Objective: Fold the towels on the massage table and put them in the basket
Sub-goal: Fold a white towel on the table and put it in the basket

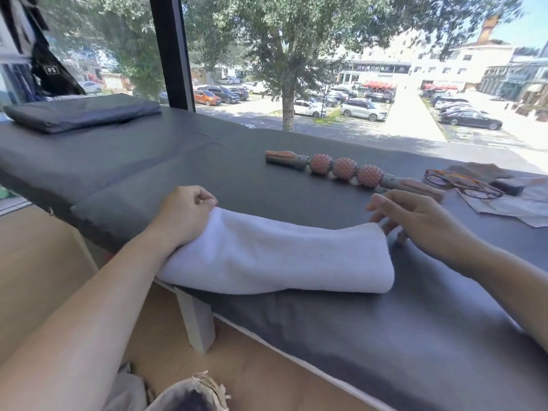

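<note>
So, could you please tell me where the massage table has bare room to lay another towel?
Bare padding lies between the dark cushion and the massage roller, and right of the white towel near the front edge. The far right is crowded: glasses, papers, a small case.

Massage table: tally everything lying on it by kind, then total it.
White towel: 1
Dark folded cover: 1
Massage roller: 1
Glasses: 1
Small dark case: 1
Papers: a few overlapping, count unclear
Total: 5, plus the papers
</note>
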`<state>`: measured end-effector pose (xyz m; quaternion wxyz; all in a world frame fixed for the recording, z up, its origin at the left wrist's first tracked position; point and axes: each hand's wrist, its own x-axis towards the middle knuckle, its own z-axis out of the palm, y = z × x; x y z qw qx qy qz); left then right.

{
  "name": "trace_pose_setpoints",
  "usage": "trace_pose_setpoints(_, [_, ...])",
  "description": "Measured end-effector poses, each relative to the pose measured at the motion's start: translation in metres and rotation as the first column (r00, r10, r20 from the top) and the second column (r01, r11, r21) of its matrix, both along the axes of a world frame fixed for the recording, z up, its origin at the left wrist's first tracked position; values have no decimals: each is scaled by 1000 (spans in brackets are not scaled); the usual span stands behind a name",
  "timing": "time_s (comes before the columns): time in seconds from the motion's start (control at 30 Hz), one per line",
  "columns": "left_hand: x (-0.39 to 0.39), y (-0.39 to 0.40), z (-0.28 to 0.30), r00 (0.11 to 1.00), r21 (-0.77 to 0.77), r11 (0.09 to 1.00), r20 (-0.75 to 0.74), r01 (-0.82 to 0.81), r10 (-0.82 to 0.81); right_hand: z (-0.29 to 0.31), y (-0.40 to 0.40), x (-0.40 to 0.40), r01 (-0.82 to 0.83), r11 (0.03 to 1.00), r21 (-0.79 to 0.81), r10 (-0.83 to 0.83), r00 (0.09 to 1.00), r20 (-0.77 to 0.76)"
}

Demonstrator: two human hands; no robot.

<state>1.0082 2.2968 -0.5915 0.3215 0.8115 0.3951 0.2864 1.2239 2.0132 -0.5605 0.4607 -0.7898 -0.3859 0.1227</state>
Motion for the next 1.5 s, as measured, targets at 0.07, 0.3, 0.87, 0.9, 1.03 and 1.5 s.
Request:
trace_pose_setpoints(0.07, [1, 5, 0, 997, 104, 993, -54, -46, 52, -2, 3, -10, -39, 996, -78, 45, 996, 80])
trace_pose_setpoints(0.3, [3, 4, -6, 990, 262, 959, -71, -103, 126, 2, 8, -24, -13, 957, -291, 21, 1000, 24])
trace_pose_setpoints(0.87, [19, -23, -1, 983, 417, 905, -115, -82, 142, -3, -13, 14, 17, 952, -306, -83, 975, -205])
trace_pose_setpoints(0.9, [19, -29, 3, 985, 489, 868, -91, -82, 144, -4, -12, 15, 21, 951, -310, -88, 976, -201])
trace_pose_setpoints(1.03, [25, -83, 19, 973, 538, 820, -2, 197, -232, -4, -7, 17, 50, 939, -340, -108, 982, -153])
trace_pose_setpoints(1.5, [44, -132, 6, 757, 280, 774, -547, 568, -358, -9, -15, 7, -104, 989, -110, 53, 917, -395])
